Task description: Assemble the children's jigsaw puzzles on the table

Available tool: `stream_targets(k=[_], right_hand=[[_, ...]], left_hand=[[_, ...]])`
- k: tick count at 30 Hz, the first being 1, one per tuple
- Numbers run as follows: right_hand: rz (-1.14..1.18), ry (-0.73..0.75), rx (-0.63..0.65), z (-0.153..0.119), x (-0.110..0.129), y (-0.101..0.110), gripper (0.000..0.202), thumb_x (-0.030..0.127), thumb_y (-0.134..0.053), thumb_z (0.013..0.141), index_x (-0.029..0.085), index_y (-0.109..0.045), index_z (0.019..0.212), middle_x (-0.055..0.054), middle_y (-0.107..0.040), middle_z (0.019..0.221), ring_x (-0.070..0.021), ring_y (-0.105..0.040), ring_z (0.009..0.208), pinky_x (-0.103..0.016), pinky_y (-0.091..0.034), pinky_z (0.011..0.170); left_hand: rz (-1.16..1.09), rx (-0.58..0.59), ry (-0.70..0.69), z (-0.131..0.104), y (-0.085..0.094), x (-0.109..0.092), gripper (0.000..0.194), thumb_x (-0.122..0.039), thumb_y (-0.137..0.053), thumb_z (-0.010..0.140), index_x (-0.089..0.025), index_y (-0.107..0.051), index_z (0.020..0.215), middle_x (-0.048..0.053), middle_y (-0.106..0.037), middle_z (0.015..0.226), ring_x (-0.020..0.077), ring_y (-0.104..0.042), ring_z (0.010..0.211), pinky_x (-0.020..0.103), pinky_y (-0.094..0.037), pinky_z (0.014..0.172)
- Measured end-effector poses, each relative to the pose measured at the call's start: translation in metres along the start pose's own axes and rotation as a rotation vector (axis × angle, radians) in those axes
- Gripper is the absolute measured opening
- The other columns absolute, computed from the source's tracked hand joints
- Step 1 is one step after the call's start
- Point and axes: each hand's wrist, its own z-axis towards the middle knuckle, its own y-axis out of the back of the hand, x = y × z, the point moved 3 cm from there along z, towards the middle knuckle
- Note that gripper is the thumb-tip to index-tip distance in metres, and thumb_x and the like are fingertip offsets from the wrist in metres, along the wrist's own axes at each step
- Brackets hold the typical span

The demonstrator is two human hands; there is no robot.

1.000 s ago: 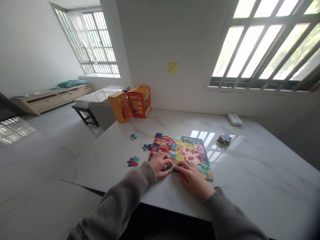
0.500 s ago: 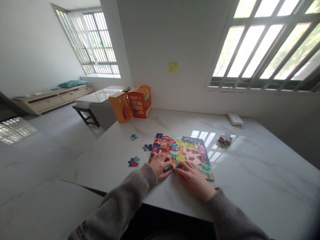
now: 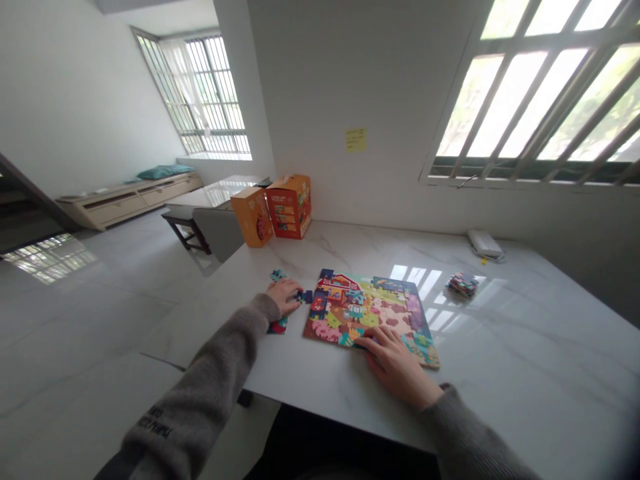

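Note:
A colourful farm puzzle (image 3: 350,310) lies flat on the white marbled table, with a barn and a spotted cow on it. My right hand (image 3: 393,357) rests on its lower edge, fingers together; anything under the fingertips is hidden. Left of the puzzle, my left hand (image 3: 286,297) reaches over loose pieces, its fingertips at a dark blue piece (image 3: 306,297). Whether those fingers grip the piece is unclear. A teal piece (image 3: 277,274) lies just beyond this hand, and a red and teal piece (image 3: 279,326) is partly covered below it.
Two orange boxes (image 3: 291,210) stand at the table's back left. A stack of pieces (image 3: 463,285) sits right of the puzzle. Farther back on the right is a white device (image 3: 485,245) with a cable. A yellow note (image 3: 356,140) is on the wall.
My left hand has left the puzzle's lower edge and moved left to the loose pieces. My right hand stays at the lower edge. The view has shifted slightly.

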Motion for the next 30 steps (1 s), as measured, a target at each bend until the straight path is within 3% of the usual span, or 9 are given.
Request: stream_targets(k=[5, 13, 18, 24, 30], right_hand=[[0.009, 0.007, -0.008, 0.0, 0.0, 0.001, 0.035, 0.015, -0.054, 0.092, 0.029, -0.063, 0.123, -0.009, -0.063, 0.114, -0.0266, -0.056, 0.105, -0.047, -0.049, 0.094], [0.011, -0.008, 0.009, 0.0, 0.001, 0.001, 0.034, 0.015, -0.054, 0.093, 0.028, -0.063, 0.123, -0.008, -0.062, 0.115, -0.0266, -0.054, 0.107, -0.048, -0.047, 0.096], [0.011, -0.003, -0.002, 0.0, 0.0, 0.001, 0.034, 0.014, -0.053, 0.093, 0.028, -0.064, 0.121, -0.008, -0.063, 0.114, -0.0258, -0.055, 0.105, -0.047, -0.048, 0.095], [0.014, -0.005, 0.0, 0.0, 0.0, 0.001, 0.033, 0.013, -0.052, 0.093, 0.027, -0.064, 0.12, -0.009, -0.062, 0.115, -0.0267, -0.054, 0.106, -0.047, -0.048, 0.094], [0.025, -0.013, 0.023, -0.001, 0.001, 0.002, 0.032, 0.014, -0.051, 0.095, 0.027, -0.064, 0.121, -0.008, -0.061, 0.117, -0.0267, -0.052, 0.108, -0.047, -0.047, 0.096]], left_hand=[[0.007, -0.048, -0.005, 0.004, -0.007, -0.006, 0.022, -0.032, -0.064, 0.08, -0.023, -0.069, 0.099, 0.006, -0.067, 0.113, 0.0275, -0.054, 0.109, 0.044, -0.04, 0.098], [0.024, -0.022, 0.022, 0.001, -0.004, -0.003, 0.023, -0.029, -0.063, 0.082, -0.023, -0.069, 0.103, 0.006, -0.066, 0.116, 0.0298, -0.054, 0.113, 0.047, -0.038, 0.099], [-0.02, -0.099, -0.049, -0.003, -0.002, -0.02, 0.027, -0.028, -0.062, 0.084, -0.021, -0.067, 0.109, 0.008, -0.065, 0.117, 0.0291, -0.054, 0.113, 0.045, -0.038, 0.1], [0.0, -0.033, -0.161, -0.005, -0.009, -0.045, 0.043, -0.041, -0.073, 0.078, -0.029, -0.065, 0.119, 0.006, -0.062, 0.121, 0.029, -0.053, 0.112, 0.043, -0.04, 0.096], [0.005, -0.002, -0.167, -0.004, -0.018, -0.047, 0.039, -0.039, -0.07, 0.082, -0.03, -0.067, 0.12, 0.006, -0.061, 0.126, 0.0286, -0.053, 0.115, 0.046, -0.039, 0.096]])
